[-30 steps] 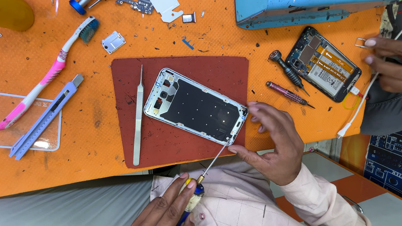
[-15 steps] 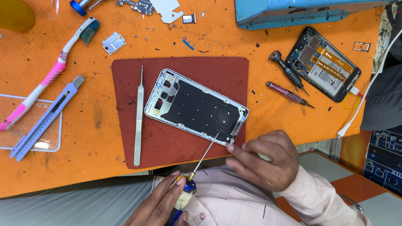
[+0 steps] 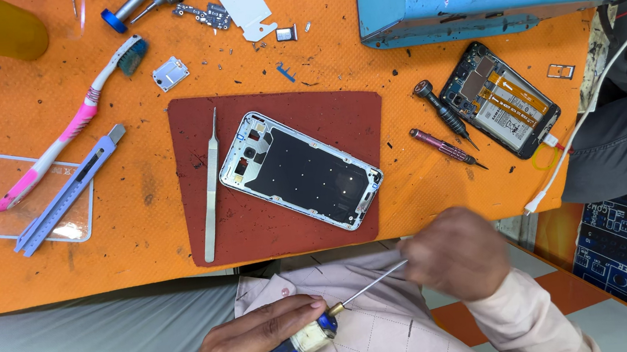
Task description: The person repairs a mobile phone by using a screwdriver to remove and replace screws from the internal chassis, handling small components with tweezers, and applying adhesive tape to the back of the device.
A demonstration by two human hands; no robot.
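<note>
Blue-handled screwdriver (image 3: 311, 335) gripped in left hand (image 3: 250, 346), right hand (image 3: 457, 254) pinching shaft tip (blurry); phone frame (image 3: 300, 170) on red mat (image 3: 288, 229).

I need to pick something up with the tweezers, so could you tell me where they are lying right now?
In the head view, the tweezers lie lengthwise along the left edge of the dark red mat, just left of the stripped phone frame.

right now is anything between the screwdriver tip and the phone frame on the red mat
Nothing visible. The screwdriver, in the left hand, has its tip at the right hand, below the table edge; the bare mat lies before the frame.
</note>
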